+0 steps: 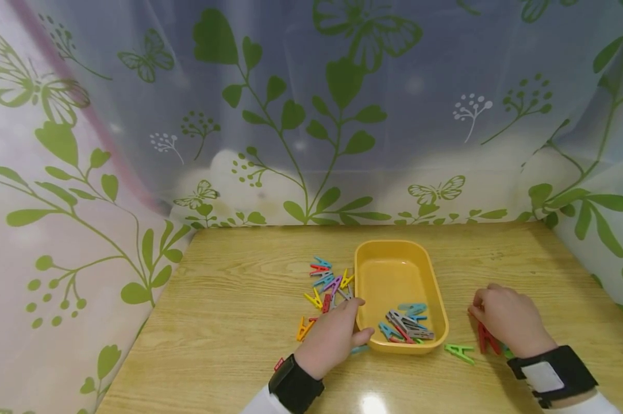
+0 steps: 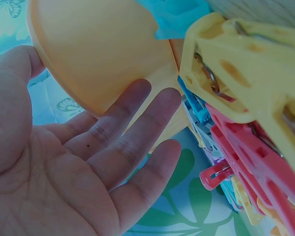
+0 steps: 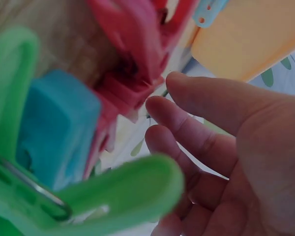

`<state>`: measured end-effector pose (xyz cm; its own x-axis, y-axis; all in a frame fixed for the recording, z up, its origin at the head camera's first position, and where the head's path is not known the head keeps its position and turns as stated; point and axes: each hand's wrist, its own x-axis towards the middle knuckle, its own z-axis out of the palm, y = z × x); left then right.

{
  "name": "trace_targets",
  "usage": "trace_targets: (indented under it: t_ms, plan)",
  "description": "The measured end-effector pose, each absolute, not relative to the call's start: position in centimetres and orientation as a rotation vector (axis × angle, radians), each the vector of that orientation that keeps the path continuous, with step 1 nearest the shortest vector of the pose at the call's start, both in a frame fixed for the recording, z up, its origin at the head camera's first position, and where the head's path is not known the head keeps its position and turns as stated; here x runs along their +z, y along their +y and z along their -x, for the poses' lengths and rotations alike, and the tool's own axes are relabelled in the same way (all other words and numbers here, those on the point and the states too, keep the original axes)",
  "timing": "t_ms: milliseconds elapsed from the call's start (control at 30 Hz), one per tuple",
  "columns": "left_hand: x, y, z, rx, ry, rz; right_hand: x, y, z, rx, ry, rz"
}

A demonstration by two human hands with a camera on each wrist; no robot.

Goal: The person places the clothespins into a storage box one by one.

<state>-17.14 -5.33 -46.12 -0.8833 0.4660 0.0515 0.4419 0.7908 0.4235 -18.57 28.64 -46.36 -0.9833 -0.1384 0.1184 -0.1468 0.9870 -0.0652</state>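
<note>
In the head view a yellow plastic tray (image 1: pixel 364 259) holds several blue, grey, red and green clothespins (image 1: pixel 408 325) at its near end. My left hand (image 1: pixel 331 333) is at the tray's left wall, its thumb by the rim. In the left wrist view its fingers (image 2: pixel 137 142) are loosely extended beside the wall, gripping no clothespin. Right of the tray, my right hand (image 1: pixel 510 319) is over red clothespins (image 1: pixel 489 339), partly covering them. In the right wrist view the thumb and fingertips (image 3: pixel 160 105) come close to a red clothespin (image 3: pixel 130 91), with nothing visibly pinched between them.
Loose clothespins (image 1: pixel 322 280) of several colours lie left of the tray, some partly behind my left hand. A green clothespin (image 1: pixel 460 352) lies between the tray and my right hand. The wooden table (image 1: pixel 239 287) meets a leaf-patterned curtain (image 1: pixel 291 144) at the back and sides.
</note>
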Motion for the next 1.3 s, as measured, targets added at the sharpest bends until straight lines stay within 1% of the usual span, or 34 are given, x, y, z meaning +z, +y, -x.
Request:
trace_targets:
  t_ms: [367, 700, 1000, 1300]
  plan:
    - [-46.2, -5.3, 17.2, 0.673, 2.921, -0.756, -47.4, 28.7, 18.6, 0.149, -2.978, -0.274]
    - [-46.1, -5.3, 17.2, 0.683, 2.915, -0.745, -47.4, 28.2, 18.5, 0.15, -2.965, -0.276]
    - [-46.1, -5.3, 17.1, 0.673, 2.92, -0.743, -46.1, 27.6, 18.1, 0.152, -2.923, -0.305]
    - [-46.2, -5.4, 17.1, 0.669, 2.922, -0.742, -43.5, 25.6, 17.4, 0.166, -2.58, -0.47]
